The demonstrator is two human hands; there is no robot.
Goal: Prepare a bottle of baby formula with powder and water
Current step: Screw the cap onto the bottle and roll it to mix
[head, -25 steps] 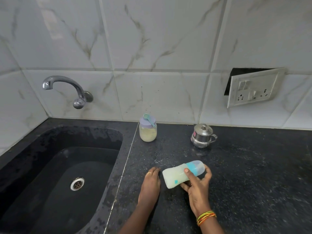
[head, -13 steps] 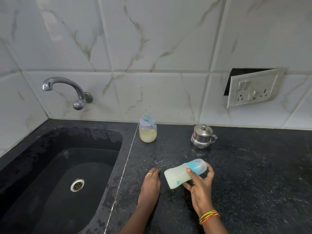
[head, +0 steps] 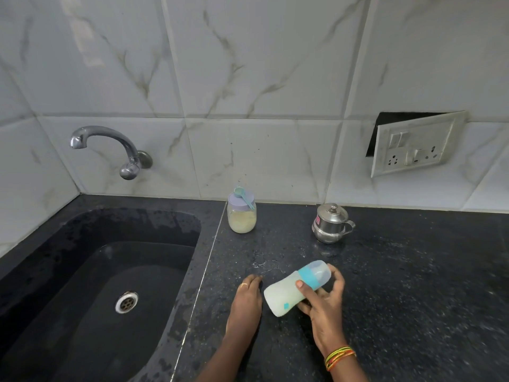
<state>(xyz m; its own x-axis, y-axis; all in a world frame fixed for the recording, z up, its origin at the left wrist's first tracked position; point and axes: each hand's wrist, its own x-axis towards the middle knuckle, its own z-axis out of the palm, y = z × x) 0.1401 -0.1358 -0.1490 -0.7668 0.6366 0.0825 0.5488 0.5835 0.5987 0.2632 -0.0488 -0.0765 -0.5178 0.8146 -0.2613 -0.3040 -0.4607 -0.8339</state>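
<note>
Shaking the capped bottle: mixing step under way

Tilting further since a second ago, the baby bottle is now lying almost on its side in the right hand, base pointing toward the left hand and clear cap end pointing up and away to the right. Over the last second the bottle is rising slightly and its cap end is swinging higher, while the right hand is shifting a little rightward; slight motion blur on the fingers fits a shaking or rocking motion. The right hand is wrapping the bottle at its blue collar, thumb on top, fingers curled underneath and behind. The left hand is holding nothing, lying flat and palm down on the counter, just beside the bottle base, and is not moving between frames.

Bottle contents are looking pale and milky, so powder and water are likely both in already and the cap is on. Judging from that, the task is sitting at the mixing stage, near the end.

Powder jar with the lilac lid is standing closed at the back near the wall, blue scoop resting on its lid. Steel pot with lid is standing to the right of the jar, well apart from the hands. A few wet spots or spilled grains are showing on the counter just beyond the left hand. Sink and tap at left are not in use.

Risk as judged: a sideways bottle could leak at the collar if the ring is loose.
</note>
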